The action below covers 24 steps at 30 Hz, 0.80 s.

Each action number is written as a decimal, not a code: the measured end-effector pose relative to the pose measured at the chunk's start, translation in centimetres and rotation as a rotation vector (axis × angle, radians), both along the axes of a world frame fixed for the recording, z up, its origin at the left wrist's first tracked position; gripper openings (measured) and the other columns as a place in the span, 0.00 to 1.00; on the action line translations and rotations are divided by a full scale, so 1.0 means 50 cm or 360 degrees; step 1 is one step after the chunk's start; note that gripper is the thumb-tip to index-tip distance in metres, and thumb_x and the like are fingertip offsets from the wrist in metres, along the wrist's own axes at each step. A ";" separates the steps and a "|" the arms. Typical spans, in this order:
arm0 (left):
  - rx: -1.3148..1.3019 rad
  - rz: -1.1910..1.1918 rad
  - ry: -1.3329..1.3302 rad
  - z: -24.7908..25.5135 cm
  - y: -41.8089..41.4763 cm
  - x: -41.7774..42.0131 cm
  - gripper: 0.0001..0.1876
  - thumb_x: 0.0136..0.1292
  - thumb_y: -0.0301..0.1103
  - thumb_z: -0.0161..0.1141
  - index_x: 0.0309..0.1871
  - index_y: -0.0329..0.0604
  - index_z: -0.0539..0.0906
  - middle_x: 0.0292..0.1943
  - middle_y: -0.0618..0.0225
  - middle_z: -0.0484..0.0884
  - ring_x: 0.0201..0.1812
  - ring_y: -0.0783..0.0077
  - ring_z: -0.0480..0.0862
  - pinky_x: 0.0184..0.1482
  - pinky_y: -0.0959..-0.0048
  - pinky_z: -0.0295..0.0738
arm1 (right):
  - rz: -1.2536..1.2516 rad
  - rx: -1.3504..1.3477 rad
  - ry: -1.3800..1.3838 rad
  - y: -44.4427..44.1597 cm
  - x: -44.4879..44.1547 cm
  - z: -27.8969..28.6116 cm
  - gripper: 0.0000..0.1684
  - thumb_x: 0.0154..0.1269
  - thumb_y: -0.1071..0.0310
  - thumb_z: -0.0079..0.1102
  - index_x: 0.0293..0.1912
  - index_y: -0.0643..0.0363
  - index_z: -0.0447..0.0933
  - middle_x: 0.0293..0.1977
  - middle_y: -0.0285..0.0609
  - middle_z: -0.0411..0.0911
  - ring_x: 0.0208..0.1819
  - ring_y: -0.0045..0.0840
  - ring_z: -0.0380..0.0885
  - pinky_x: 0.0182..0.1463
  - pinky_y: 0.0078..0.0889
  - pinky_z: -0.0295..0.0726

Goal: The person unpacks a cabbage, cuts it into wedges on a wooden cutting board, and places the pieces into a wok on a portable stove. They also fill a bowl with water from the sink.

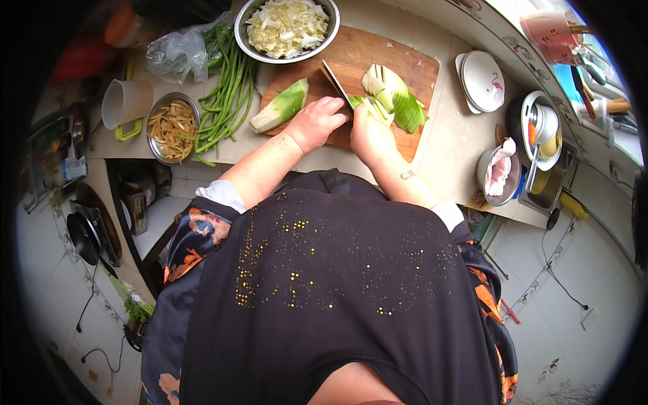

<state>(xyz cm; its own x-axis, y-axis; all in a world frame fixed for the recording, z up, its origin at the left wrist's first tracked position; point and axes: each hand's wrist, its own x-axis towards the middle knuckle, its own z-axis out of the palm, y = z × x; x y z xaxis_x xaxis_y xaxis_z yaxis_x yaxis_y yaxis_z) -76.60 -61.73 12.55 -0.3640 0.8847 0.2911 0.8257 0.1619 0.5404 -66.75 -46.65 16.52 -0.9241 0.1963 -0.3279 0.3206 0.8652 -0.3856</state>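
A kitchen knife (336, 81) stands edge-down over the wooden cutting board (349, 40), its handle hidden in my right hand (373, 132). Left of the blade, my left hand (318, 120) rests low with curled fingers close to the knife; whether anything is under them is hidden. Pale green slices (375, 109) lie against the blade's right side, just above my right hand. Farther right, a fanned row of thin green-skinned slices (405, 101) leans on the board. A partly peeled piece of green gourd or squash (281, 107) lies at the board's left.
Behind the board is a metal bowl of chopped cabbage (287, 28). Green long beans (225, 96), a bowl of light brown strips (173, 129), a plastic jug (124, 104) and a plastic bag (178, 54) are left. White dishes (482, 81) and a bowl with raw meat (500, 174) stand right.
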 end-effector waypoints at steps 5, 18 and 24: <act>0.0034 0.0068 0.0075 -0.006 -0.003 -0.008 0.10 0.57 0.28 0.58 0.42 0.47 0.85 0.47 0.61 0.79 0.48 0.57 0.80 0.49 0.63 0.79 | 0.0051 -0.0072 0.0060 0.025 0.021 0.069 0.09 0.65 0.74 0.49 0.44 0.66 0.66 0.28 0.62 0.79 0.30 0.54 0.81 0.35 0.54 0.79; 0.0077 0.0113 0.0035 -0.012 -0.016 0.001 0.09 0.55 0.27 0.61 0.40 0.46 0.83 0.48 0.61 0.78 0.50 0.57 0.80 0.47 0.65 0.81 | 0.0092 0.0069 0.0025 0.002 0.005 0.012 0.09 0.63 0.74 0.52 0.42 0.66 0.67 0.26 0.56 0.81 0.29 0.47 0.84 0.33 0.47 0.82; 0.0078 0.0129 0.0045 -0.021 -0.021 0.006 0.05 0.54 0.27 0.62 0.35 0.44 0.80 0.44 0.63 0.78 0.47 0.59 0.79 0.44 0.64 0.81 | 0.0178 -0.0045 -0.0096 0.018 0.030 0.129 0.09 0.62 0.76 0.50 0.42 0.67 0.66 0.24 0.59 0.79 0.29 0.51 0.82 0.33 0.51 0.80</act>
